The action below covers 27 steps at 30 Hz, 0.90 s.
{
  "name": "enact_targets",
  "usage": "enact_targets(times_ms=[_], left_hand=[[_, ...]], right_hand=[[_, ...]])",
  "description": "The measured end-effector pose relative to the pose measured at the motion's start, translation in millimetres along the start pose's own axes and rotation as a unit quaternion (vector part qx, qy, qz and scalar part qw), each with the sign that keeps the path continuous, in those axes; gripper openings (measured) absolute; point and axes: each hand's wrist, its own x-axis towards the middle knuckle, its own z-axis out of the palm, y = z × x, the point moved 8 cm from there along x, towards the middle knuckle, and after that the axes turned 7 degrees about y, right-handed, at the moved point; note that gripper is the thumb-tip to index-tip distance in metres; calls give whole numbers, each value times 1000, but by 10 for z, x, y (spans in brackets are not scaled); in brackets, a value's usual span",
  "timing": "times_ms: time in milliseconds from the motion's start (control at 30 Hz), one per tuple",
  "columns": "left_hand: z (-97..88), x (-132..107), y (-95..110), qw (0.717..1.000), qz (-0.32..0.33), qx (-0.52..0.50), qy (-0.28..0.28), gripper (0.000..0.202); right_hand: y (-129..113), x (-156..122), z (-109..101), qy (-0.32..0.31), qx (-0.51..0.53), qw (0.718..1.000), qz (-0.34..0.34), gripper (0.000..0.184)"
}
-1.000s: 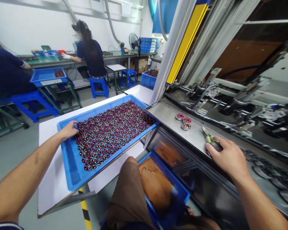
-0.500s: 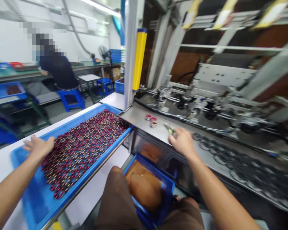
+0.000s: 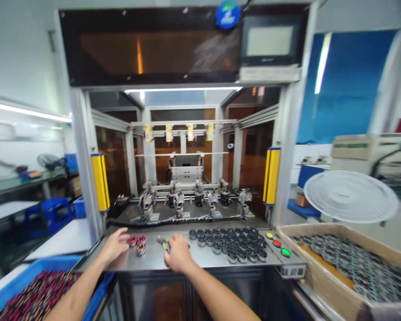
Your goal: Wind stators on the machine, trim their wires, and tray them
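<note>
My left hand point(image 3: 115, 246) lies on the steel machine shelf point(image 3: 190, 261), fingers stretched toward three small red wound coil parts point(image 3: 137, 243) just to its right. My right hand point(image 3: 177, 254) rests on the shelf with its fingers curled over a small green-handled tool point(image 3: 163, 243). To the right of that hand, several dark ring-shaped parts point(image 3: 232, 243) are spread over the shelf. The picture is smeared by head motion.
Behind the shelf, the machine's fixtures point(image 3: 190, 198) stand between yellow light-curtain posts point(image 3: 99, 182). Coloured buttons point(image 3: 277, 244) sit at the shelf's right end. A blue tray of red coils point(image 3: 36, 292) is lower left, a cardboard box of dark parts point(image 3: 347, 267) lower right, a white fan point(image 3: 350, 196) beyond.
The view has swung right to face the machine. My left hand left the blue tray and came onto the shelf beside the three coils. My right hand stays by the green tool.
</note>
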Motion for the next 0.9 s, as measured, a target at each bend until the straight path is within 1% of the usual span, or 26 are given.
enact_targets(times_ms=[33, 100, 167, 200, 267, 333, 367, 400, 433, 500, 533, 567, 633, 667, 700, 733, 800, 867, 900], left_hand=[[98, 29, -14, 1000, 4, -17, -15, 28], [225, 70, -80, 998, 3, -46, -37, 28], [259, 103, -164, 997, -8, -70, -42, 29], [237, 118, -202, 996, -16, -81, -36, 31], [114, 132, -241, 994, -30, -101, -8, 38], [-97, 72, -205, 991, -32, -125, 35, 58], [-216, -7, -153, 988, -27, -140, 57, 71], [-332, -126, -82, 985, -18, -154, 77, 82], [-434, -288, 7, 981, -5, -168, 93, 88], [-564, -723, 218, 975, 23, -189, 116, 89], [-583, -980, 328, 972, 36, -196, 123, 87], [-580, -1249, 430, 970, 45, -200, 133, 83], [-514, -1783, 617, 965, 65, -204, 152, 78], [-486, -2036, 726, 960, 95, -200, 171, 74], [-448, -2264, 821, 956, 120, -191, 186, 72], [-401, -2458, 908, 952, 144, -190, 190, 70], [-311, -2739, 1053, 945, 188, -197, 183, 70], [-224, -2875, 1143, 942, 210, -207, 159, 73], [-180, -2902, 1168, 943, 213, -209, 146, 74]], right_hand=[[9, 1, 0, 5, 7, 1000, 3, 28], [23, 0, 22, 9, 21, 1000, 5, 31], [34, -8, 62, 5, 35, 999, 5, 33], [39, -11, 83, 0, 42, 999, 4, 33], [45, -9, 105, -11, 60, 998, 2, 32], [39, 10, 81, -19, 86, 996, -3, 31], [26, 22, 48, -20, 104, 994, -8, 30], [4, 31, 1, -17, 126, 992, -14, 30], [-29, 33, -57, -13, 152, 988, -22, 31], [-130, -18, -190, 0, 217, 975, -39, 38], [-197, -84, -257, 3, 254, 966, -46, 41], [-273, -184, -319, 0, 294, 954, -53, 41], [-449, -481, -434, -29, 368, 927, -65, 36], [-541, -664, -496, -49, 404, 911, -70, 34], [-624, -852, -568, -67, 443, 891, -70, 33], [-691, -1031, -648, -80, 491, 865, -61, 34], [-767, -1325, -782, -100, 580, 809, -17, 33], [-781, -1518, -844, -119, 638, 759, 42, 33], [-777, -1584, -851, -131, 651, 745, 66, 35]])
